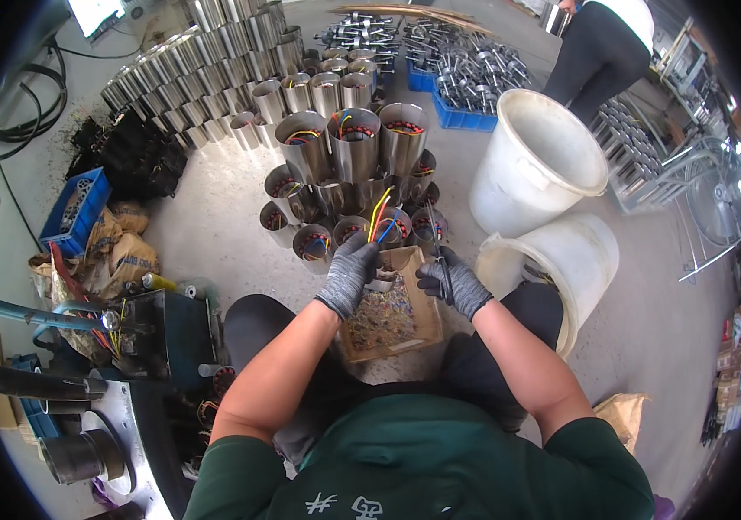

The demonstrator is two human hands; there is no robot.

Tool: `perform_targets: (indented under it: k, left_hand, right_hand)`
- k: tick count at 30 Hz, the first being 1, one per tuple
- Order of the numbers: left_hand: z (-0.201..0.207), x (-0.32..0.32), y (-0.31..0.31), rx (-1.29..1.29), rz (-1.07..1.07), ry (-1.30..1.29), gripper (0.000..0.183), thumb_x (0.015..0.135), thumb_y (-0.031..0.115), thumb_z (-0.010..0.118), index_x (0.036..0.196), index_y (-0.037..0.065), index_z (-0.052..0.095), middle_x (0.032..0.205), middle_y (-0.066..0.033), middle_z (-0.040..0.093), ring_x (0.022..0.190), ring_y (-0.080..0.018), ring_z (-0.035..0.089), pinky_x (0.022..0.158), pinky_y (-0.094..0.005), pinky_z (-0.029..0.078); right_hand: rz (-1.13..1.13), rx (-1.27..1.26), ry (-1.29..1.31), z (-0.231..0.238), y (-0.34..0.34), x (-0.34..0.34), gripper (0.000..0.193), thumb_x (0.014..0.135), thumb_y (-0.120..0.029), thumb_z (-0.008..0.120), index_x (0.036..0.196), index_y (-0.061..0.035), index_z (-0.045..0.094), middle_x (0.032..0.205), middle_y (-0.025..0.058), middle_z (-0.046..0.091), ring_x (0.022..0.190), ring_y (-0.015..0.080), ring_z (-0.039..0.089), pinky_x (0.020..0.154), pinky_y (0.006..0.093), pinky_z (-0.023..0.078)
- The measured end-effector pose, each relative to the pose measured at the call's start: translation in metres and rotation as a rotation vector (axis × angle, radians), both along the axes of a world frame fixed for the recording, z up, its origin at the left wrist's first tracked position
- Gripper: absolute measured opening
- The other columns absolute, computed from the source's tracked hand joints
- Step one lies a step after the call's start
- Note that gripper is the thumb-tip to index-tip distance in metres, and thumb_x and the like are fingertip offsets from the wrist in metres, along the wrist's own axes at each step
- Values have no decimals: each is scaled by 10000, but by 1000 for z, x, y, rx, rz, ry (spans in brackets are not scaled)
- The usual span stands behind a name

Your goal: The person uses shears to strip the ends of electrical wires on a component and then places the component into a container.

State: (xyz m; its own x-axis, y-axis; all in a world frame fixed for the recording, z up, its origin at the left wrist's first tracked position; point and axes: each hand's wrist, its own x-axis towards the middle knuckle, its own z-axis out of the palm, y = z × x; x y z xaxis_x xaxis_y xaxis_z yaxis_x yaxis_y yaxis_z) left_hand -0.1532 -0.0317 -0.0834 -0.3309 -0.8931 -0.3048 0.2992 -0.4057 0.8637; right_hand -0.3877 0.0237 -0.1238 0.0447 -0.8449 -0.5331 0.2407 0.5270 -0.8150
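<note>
My left hand (350,273), in a grey glove, is closed around a bunch of wires (379,215) in yellow, red and blue, whose ends point up and away from me. In my gloved right hand (459,284) is a pair of scissors (445,279), blades pointing away from me, a little to the right of the wires and apart from them. Below both hands sits a shallow tan box (427,322) strewn with small coloured wire clippings. Part of a metal cylinder shows beside my left hand, mostly hidden.
Metal cylinders (305,160) with coloured wires inside are stacked ahead of me; plain ones (206,65) rise behind. To the right are two white tubs, one upright (496,195), one tipped over (600,260). Blue crates (465,119) hold metal shafts. A person (600,52) stands far right.
</note>
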Motion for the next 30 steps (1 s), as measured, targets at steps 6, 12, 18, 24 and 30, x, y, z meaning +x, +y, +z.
perform_targets:
  k: [6,12,18,24,30]
  left_hand:
    - [17,11,-1,17,39,-279,199,881,93,603,1066,45,657,758,14,603,621,-79,513,553,-233,418]
    - [4,25,-4,-23,11,-270,328,895,87,553,1211,6,587,933,-86,648,689,-145,612,614,-311,587]
    - [15,17,8,46,-23,-284,250,868,64,577,1099,6,653,789,-13,631,651,-99,577,550,-252,473]
    - [-2,21,2,63,-63,-255,118,854,65,606,942,20,670,760,-18,646,625,-106,579,572,-238,468]
    - [-42,28,-13,189,-25,-97,227,919,56,513,1005,50,723,670,-19,567,565,-106,512,541,-272,427]
  right_hand:
    - [1,47,-91,27,13,14,488,879,-282,748,1281,-115,526,837,79,678,661,216,677,547,363,555]
    - [262,170,-152,38,16,26,516,935,-452,630,1305,-117,502,842,100,661,668,226,678,561,383,577]
    - [316,133,-122,36,11,26,546,925,-474,627,1301,-101,496,838,102,650,671,233,678,535,400,584]
    - [316,128,-77,36,15,23,394,931,-390,606,1169,-81,550,632,85,587,415,223,564,403,356,488]
    - [284,154,-231,26,21,30,217,908,-239,590,1005,-45,589,562,97,566,408,226,546,385,364,458]
